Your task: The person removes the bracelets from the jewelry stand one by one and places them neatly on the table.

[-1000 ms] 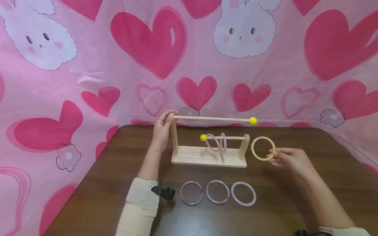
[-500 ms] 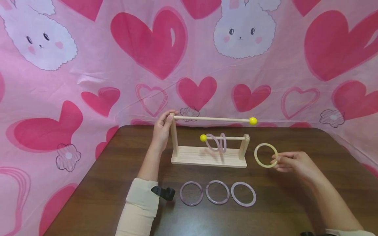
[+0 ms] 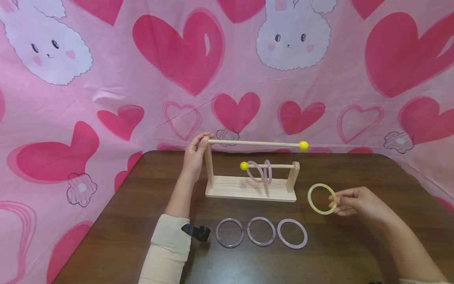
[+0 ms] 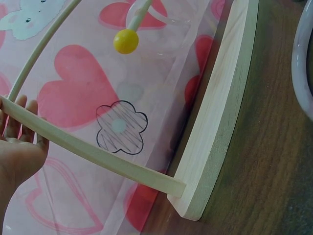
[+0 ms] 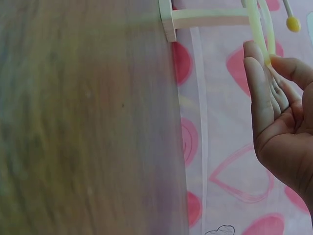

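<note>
My left hand (image 3: 194, 157) grips the top of the tall left post (image 3: 209, 163) of a wooden ring stand (image 3: 248, 191). In the left wrist view the fingers (image 4: 29, 117) wrap behind that post. Between thumb and fingers my right hand (image 3: 360, 203) pinches a pale yellow bangle (image 3: 312, 205), held upright off the table, right of the stand. Two lilac bangles (image 3: 270, 173) hang on the lower rod (image 3: 283, 166), which ends in a yellow ball (image 3: 244, 166). The upper rod (image 3: 255, 143) carries no ring and has a yellow ball (image 3: 303, 145) at its right end.
Three purple-toned bangles lie flat in a row in front of the stand: a left one (image 3: 230, 247), a middle one (image 3: 261, 244) and a right one (image 3: 292, 247). Beneath everything is a dark wooden table (image 3: 142, 244). A pink heart-print cloth (image 3: 241, 83) hangs behind it.
The right hand has lowered the yellow bangle, bringing it nearer and slightly to the right, away from the stand. The left hand, stand and other bangles have stayed put.
</note>
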`<state>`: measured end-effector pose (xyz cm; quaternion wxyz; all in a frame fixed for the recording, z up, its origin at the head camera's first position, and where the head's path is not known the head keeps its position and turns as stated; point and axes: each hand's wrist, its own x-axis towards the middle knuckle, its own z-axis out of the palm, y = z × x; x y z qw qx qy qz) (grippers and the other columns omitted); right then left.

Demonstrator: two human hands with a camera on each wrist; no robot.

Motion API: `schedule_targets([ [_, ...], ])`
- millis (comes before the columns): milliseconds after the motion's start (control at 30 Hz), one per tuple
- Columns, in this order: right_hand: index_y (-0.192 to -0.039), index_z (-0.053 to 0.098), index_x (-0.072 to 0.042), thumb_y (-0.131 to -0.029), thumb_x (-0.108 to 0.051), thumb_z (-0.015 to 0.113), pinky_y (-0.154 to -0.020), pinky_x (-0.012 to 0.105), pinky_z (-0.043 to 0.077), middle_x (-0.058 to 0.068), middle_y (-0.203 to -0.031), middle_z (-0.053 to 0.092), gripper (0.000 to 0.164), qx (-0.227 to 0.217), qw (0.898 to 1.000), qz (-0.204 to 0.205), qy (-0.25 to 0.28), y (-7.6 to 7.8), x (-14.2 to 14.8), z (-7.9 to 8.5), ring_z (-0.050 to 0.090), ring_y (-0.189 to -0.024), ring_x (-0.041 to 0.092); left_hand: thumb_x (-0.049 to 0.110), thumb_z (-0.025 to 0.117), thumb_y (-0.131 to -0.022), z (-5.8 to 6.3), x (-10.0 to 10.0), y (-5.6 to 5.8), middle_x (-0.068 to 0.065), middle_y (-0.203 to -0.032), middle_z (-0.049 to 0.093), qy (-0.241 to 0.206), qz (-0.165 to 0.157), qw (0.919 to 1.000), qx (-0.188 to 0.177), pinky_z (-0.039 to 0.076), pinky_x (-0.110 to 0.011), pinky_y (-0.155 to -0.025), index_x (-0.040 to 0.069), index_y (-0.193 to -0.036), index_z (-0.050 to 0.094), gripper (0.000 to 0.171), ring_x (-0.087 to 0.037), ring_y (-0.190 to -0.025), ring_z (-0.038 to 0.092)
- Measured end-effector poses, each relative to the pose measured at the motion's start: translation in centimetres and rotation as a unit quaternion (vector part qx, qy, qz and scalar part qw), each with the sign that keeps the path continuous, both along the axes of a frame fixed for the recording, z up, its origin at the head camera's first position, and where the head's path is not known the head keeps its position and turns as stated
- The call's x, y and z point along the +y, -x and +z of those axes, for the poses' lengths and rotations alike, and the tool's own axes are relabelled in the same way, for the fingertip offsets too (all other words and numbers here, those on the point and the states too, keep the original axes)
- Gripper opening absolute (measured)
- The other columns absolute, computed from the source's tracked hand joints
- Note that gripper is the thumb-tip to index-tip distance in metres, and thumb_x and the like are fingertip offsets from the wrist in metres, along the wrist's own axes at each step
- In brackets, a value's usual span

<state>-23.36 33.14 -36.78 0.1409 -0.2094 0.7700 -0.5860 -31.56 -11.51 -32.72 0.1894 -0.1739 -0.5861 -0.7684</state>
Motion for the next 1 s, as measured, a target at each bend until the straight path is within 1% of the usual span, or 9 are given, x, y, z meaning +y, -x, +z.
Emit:
schedule_targets([
  [200,-0.101,0.069,-0.013,-0.094,0.002,0.044,-0.069,0.034,0.054,0.014,-0.09,0.068,0.03,-0.019,0.999,0.05,-0.011,0.0,0.4,-0.1,0.066,-0.078,0.018,0.012,0.047,-0.097,0.1,0.0,0.0,-0.001,-0.105,0.066,-0.001,-0.001,1.0,0.003,0.036,-0.033,-0.095,-0.001,-0.112,0.056,0.022,-0.011,-0.092,0.059],
  [267,-0.102,0.068,-0.008,-0.094,0.003,0.044,-0.069,0.035,0.054,0.016,-0.091,0.068,0.028,-0.024,0.998,0.061,-0.012,0.0,0.5,-0.2,0.066,-0.078,0.019,0.012,0.047,-0.097,0.1,0.0,0.0,-0.001,-0.106,0.066,-0.001,-0.002,1.0,0.003,0.036,-0.033,-0.096,0.001,-0.111,0.057,0.02,-0.011,-0.092,0.059],
  [400,-0.104,0.066,0.003,-0.094,0.002,0.043,-0.068,0.035,0.054,0.016,-0.091,0.068,0.025,-0.032,0.997,0.069,-0.021,-0.1,0.8,-0.3,0.066,-0.078,0.019,0.012,0.048,-0.097,0.1,0.0,-0.1,0.0,-0.104,0.066,-0.006,-0.004,1.0,0.001,0.036,-0.032,-0.095,0.006,-0.109,0.059,0.017,-0.011,-0.091,0.059],
  [467,-0.105,0.064,0.006,-0.094,0.002,0.043,-0.068,0.035,0.054,0.015,-0.091,0.068,0.024,-0.036,0.996,0.073,-0.028,-0.1,0.9,-0.4,0.066,-0.078,0.019,0.011,0.048,-0.097,0.1,0.0,0.0,0.0,-0.104,0.066,-0.009,-0.003,1.0,0.001,0.036,-0.032,-0.095,0.005,-0.109,0.059,0.018,-0.011,-0.091,0.059],
  [567,-0.106,0.059,0.014,-0.094,0.002,0.042,-0.067,0.035,0.054,0.014,-0.09,0.068,0.024,-0.043,0.995,0.084,-0.039,-0.2,1.1,-0.5,0.065,-0.077,0.018,0.01,0.047,-0.097,0.1,0.0,0.0,-0.002,-0.105,0.066,-0.008,-0.002,1.0,0.001,0.037,-0.032,-0.094,0.0,-0.11,0.058,0.02,-0.011,-0.09,0.059],
  [667,-0.101,0.056,0.02,-0.093,0.002,0.044,-0.065,0.035,0.054,0.016,-0.09,0.067,0.023,-0.051,0.993,0.093,-0.049,-0.2,1.2,-0.5,0.065,-0.076,0.018,0.009,0.047,-0.097,0.1,0.1,-0.1,-0.004,-0.106,0.066,-0.006,0.0,1.0,-0.002,0.038,-0.032,-0.093,-0.002,-0.112,0.056,0.021,-0.012,-0.09,0.059],
  [733,-0.094,0.056,0.02,-0.091,0.003,0.046,-0.064,0.035,0.054,0.018,-0.093,0.066,0.02,-0.054,0.992,0.1,-0.056,-0.2,1.3,-0.5,0.065,-0.075,0.017,0.008,0.046,-0.097,0.1,0.1,-0.1,-0.004,-0.105,0.066,-0.007,0.002,1.0,-0.004,0.038,-0.032,-0.093,-0.002,-0.112,0.056,0.021,-0.013,-0.09,0.059],
  [867,-0.082,0.058,0.012,-0.089,0.004,0.048,-0.061,0.034,0.054,0.023,-0.098,0.063,0.014,-0.058,0.989,0.119,-0.064,-0.2,1.2,-0.5,0.064,-0.074,0.016,0.008,0.046,-0.097,0.1,0.1,-0.1,-0.006,-0.107,0.065,-0.006,0.001,1.0,-0.001,0.038,-0.031,-0.093,-0.003,-0.112,0.056,0.021,-0.012,-0.09,0.059],
  [1000,-0.087,0.06,0.013,-0.087,0.007,0.047,-0.058,0.032,0.054,0.019,-0.09,0.066,0.014,-0.066,0.986,0.138,-0.07,-0.2,1.2,-0.8,0.064,-0.072,0.014,0.009,0.046,-0.097,0.1,0.0,0.0,-0.007,-0.107,0.065,-0.006,0.001,1.0,0.0,0.038,-0.031,-0.093,-0.004,-0.112,0.055,0.022,-0.012,-0.09,0.059],
])
